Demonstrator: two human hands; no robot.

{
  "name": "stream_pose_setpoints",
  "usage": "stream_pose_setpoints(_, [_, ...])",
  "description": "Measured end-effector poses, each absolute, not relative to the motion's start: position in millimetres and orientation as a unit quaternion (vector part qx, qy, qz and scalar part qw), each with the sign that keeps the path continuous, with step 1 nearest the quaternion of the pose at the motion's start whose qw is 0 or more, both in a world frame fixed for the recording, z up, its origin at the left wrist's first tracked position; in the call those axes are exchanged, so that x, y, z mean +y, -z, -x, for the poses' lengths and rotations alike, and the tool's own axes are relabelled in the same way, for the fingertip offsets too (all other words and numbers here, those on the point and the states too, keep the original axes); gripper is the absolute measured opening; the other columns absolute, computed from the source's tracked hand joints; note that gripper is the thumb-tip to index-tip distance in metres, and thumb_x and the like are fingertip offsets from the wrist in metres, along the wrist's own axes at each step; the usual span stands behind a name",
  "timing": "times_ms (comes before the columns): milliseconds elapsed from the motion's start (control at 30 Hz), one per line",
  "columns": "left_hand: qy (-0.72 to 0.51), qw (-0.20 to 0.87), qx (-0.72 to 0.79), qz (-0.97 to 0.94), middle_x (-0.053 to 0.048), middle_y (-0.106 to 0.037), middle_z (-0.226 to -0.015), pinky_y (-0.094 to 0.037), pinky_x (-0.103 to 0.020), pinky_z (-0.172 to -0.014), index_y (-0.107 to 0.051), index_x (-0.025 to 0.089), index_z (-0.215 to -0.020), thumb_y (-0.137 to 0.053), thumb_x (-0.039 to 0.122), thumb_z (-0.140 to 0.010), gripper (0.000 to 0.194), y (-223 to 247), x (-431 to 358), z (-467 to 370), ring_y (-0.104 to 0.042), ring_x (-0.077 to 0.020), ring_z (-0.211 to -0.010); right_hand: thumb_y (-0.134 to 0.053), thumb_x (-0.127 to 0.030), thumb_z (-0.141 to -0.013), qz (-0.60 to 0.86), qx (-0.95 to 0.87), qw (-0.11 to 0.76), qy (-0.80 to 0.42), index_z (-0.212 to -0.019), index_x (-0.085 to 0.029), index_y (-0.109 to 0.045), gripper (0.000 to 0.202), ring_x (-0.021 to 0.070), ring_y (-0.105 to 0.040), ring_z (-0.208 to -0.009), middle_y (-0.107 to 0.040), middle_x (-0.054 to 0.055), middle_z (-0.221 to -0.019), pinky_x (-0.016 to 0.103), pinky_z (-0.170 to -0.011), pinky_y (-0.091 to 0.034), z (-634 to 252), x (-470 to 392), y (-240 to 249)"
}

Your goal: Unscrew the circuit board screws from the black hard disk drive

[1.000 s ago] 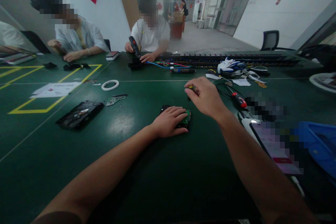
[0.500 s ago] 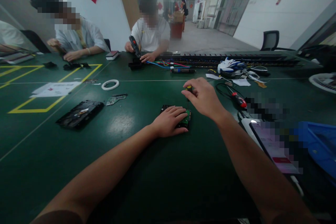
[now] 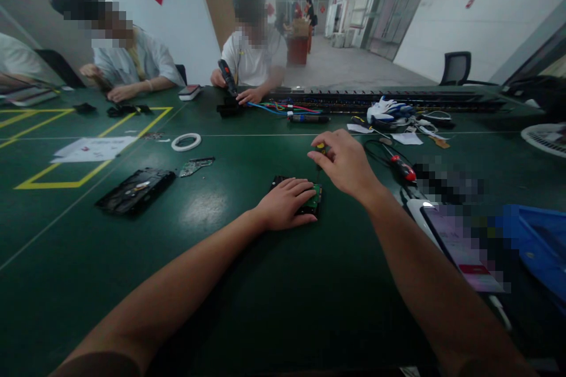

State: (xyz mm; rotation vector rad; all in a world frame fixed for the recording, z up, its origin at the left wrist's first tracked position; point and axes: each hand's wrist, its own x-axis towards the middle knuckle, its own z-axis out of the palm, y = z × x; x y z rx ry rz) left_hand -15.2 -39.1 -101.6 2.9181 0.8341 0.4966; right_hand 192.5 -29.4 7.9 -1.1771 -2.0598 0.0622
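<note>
A black device with a green circuit board [image 3: 313,205] lies on the green table [image 3: 265,283]. My left hand [image 3: 287,203] rests flat across it, fingers spread, covering much of its top. Just above the device's far right corner, my right hand [image 3: 342,162] pinches the yellow and black handle of a small screwdriver [image 3: 321,147]. Its thin shaft points down toward the device's edge; whether the tip touches is too small to tell.
To the left lie a black casing [image 3: 136,189], a loose circuit board [image 3: 197,166] and a white ring [image 3: 186,142]. On the right are a red-black tool [image 3: 403,169], a tablet [image 3: 464,247] and a blue bin [image 3: 537,247]. Co-workers sit across the table.
My right hand has shifted very slightly to the right with the screwdriver. My left hand stays in place on the device.
</note>
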Motion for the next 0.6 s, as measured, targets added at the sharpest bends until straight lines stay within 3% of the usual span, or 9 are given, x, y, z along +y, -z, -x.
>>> stream_pose_setpoints(233, [-0.16,0.035,0.274,-0.948,-0.015,-0.052,-0.158,-0.032,-0.054,-0.126,-0.049,0.021,-0.153,-0.049,0.071,-0.099,0.073,101.4,-39.3,14.6,-0.045,-0.0338,-0.15,-0.061,-0.014,-0.091,0.477,-0.804,0.354,-0.023,-0.11,-0.021,-0.07,0.022,0.024,-0.066,-0.087,-0.073,0.009,-0.108,0.04,-0.082,-0.05,-201.7,-30.2,-13.9])
stream_pose_setpoints(467, [-0.159,0.039,0.272,-0.948,-0.015,-0.051,-0.158,-0.033,-0.054,-0.125,-0.048,0.02,-0.154,-0.05,0.071,-0.099,0.074,99.9,-40.1,15.1,-0.045,-0.0339,-0.15,-0.064,-0.028,-0.096,0.471,-0.805,0.362,-0.006,-0.103,-0.023,-0.072,0.011,0.0273,-0.065,-0.095,-0.072,0.01,-0.104,0.044,-0.088,-0.05,-196.1,-30.2,-13.0])
stream_pose_setpoints(600, [-0.162,0.041,0.271,-0.948,-0.015,-0.052,-0.158,-0.033,-0.055,-0.126,-0.049,0.021,-0.153,-0.05,0.07,-0.099,0.073,99.4,-40.0,15.2,-0.045,-0.0339,-0.15,-0.065,-0.025,-0.096,0.47,-0.804,0.365,-0.006,-0.102,-0.025,-0.071,0.009,0.0272,-0.066,-0.096,-0.073,0.009,-0.105,0.044,-0.089,-0.05,-195.9,-29.1,-12.0])
